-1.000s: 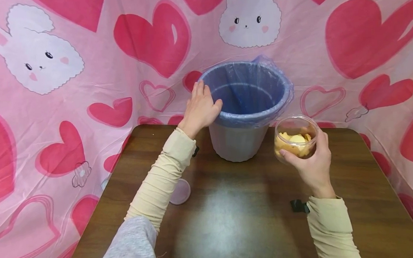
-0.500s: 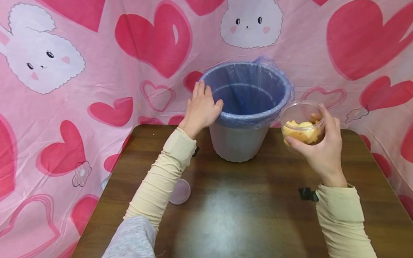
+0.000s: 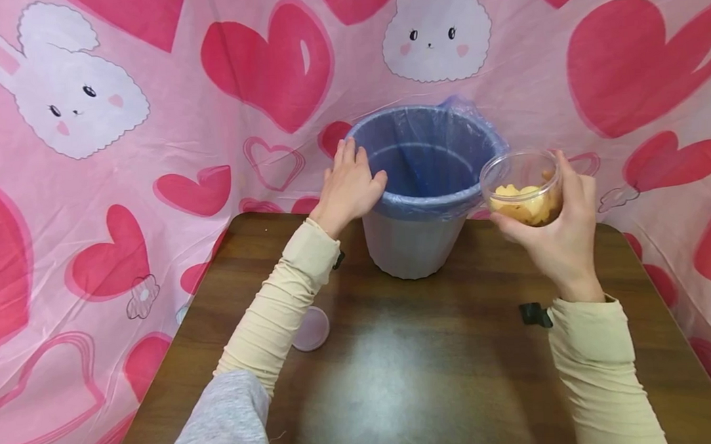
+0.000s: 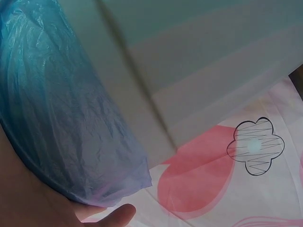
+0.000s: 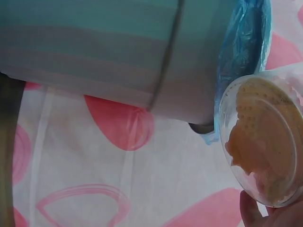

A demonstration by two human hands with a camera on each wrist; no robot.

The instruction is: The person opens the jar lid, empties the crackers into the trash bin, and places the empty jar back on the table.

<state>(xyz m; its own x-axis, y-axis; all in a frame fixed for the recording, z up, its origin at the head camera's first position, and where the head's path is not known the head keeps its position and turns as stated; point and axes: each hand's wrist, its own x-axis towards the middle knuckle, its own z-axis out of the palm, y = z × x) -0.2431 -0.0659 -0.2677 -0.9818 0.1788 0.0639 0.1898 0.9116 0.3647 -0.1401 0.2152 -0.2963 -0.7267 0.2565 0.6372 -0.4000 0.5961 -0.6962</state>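
Note:
A trash can (image 3: pixel 414 239) with a pale body and a thin blue plastic liner (image 3: pixel 434 208) folded over its rim stands upright at the far side of the table. My left hand (image 3: pixel 349 188) rests on its left rim, fingers extended; the left wrist view shows this hand (image 4: pixel 28 189) beside the liner's edge. Near the can's right rim, my right hand (image 3: pixel 555 237) grips a clear plastic jar (image 3: pixel 520 168) by its side. Yellowish chip-like pieces (image 3: pixel 528 206) fill its lower part. Through the jar's bottom (image 5: pixel 265 137), the right wrist view shows them as an orange-brown mass.
A round pinkish lid (image 3: pixel 310 329) lies on the brown wooden table (image 3: pixel 414 381), partly behind my left forearm. Pink cloth (image 3: pixel 279 165) printed with hearts and rabbits hangs around the table's back and sides.
My right hand has raised the jar and shifted it rightward, bringing it up to about the height of the can's right rim. The left hand stays on the rim.

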